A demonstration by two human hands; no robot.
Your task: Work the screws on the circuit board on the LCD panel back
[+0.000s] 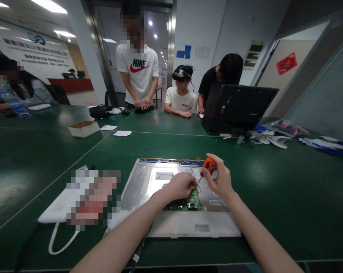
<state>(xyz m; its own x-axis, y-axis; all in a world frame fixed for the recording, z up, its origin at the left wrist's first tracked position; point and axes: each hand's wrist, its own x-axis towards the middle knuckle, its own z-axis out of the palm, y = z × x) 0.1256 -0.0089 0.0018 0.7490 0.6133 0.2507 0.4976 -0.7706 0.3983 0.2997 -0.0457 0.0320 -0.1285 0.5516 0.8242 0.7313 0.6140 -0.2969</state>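
Note:
A silver LCD panel (134, 189) lies back side up on the green table in front of me. On it sits a green circuit board (195, 201), partly covered by my left hand (181, 185). My right hand (219, 178) grips a screwdriver (208, 163) by its orange and black handle. Its thin shaft slants down to the board's upper corner, where the tip is hard to see. Beside that tip, the fingers of my left hand are pinched together; what they hold, if anything, is hidden. A blue circuit strip (171, 162) runs along the panel's far edge.
Left of the panel lie a white power bank (54, 206) with a cable and a blurred phone-like object (94, 201). Farther off are an open box (84, 129), paper slips (122, 133) and a black monitor housing (239, 108). Several people are around the table (274, 189).

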